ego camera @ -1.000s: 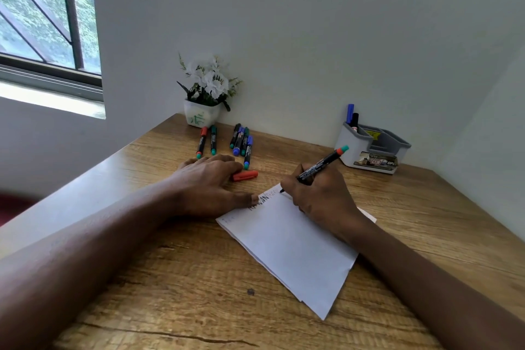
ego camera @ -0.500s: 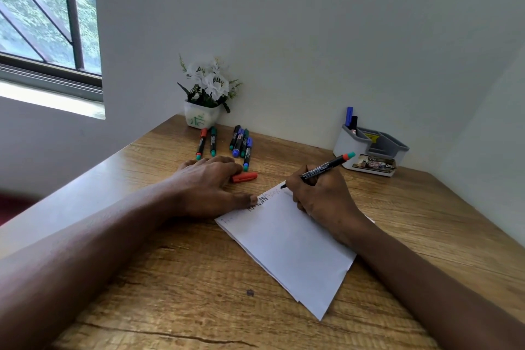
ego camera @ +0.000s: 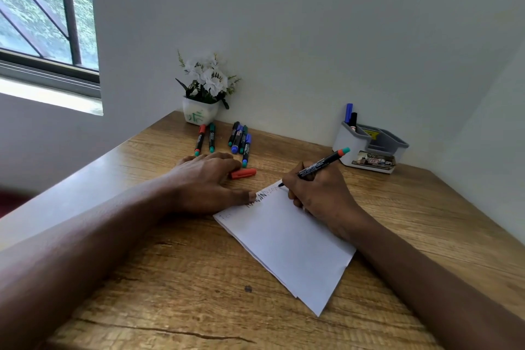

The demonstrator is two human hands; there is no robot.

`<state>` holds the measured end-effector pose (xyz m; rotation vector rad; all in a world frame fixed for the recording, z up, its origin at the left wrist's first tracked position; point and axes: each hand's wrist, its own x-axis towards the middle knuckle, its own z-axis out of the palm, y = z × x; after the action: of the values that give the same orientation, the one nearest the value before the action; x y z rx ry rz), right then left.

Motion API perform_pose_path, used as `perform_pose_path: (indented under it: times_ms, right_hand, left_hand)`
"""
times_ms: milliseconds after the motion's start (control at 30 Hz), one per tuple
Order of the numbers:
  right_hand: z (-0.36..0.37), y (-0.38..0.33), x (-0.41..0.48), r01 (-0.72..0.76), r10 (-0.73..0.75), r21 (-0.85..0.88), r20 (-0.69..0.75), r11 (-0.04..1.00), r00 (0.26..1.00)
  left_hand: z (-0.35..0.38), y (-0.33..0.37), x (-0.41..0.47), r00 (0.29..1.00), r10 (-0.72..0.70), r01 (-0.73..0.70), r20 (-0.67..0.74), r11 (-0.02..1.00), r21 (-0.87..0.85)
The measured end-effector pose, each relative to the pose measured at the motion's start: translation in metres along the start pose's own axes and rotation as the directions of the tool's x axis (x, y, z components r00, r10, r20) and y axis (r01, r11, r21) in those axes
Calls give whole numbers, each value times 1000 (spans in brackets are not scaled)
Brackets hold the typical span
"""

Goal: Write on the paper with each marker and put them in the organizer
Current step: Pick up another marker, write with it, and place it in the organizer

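White folded paper (ego camera: 289, 241) is pinned on the wooden surface (ego camera: 170, 278) by the thumb of the flat, relaxed left hand (ego camera: 207, 182) so it can't slide, while the black marker with the orange-teal end (ego camera: 321, 163) is gripped pen-style by the right hand (ego camera: 318, 193), tip on the far edge, loose orange cap (ego camera: 243, 173) parked close, likely for recapping.

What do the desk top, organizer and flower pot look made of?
Desk top: wood-grain surface with dark crack-like lines and a soft sheen at the left edge; solid wood or printed laminate, cannot tell.
Organizer: smooth moulded walls, pale shell with grey inner bins, likely plastic, matte.
Flower pot: white, glossy, green print; ceramic or plastic, look leaves it open.
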<state>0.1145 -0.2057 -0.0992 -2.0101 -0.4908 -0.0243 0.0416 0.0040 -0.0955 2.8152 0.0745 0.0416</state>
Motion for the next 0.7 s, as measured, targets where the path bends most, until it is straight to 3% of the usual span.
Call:
perform_pose_path:
  times_ms: [233, 333, 467, 567, 700]
  right_hand:
    - [0, 0, 1, -37, 38, 51, -16, 998, 999]
    - [-3, 0, 2, -96, 104, 275, -14, 957, 994]
    - [-10, 0, 2, -144, 112, 499, 93, 854, 989]
    - [-13, 0, 0, -121, 51, 486, 154, 866, 987]
    - [-16, -2, -6, 42, -115, 411, 155, 911, 981]
  left_hand:
    - [0, 1, 0, 1000, 12, -12, -12, 1000, 8]
    - [-1, 0, -2, 998, 29, -30, -57, 999, -19]
    - [2, -5, -5, 971, 73, -98, -227, 990, -100]
    - [3, -3, -7, 941, 82, -101, -330, 994, -41]
    - [3, 0, -5, 939, 64, -59, -339, 998, 24]
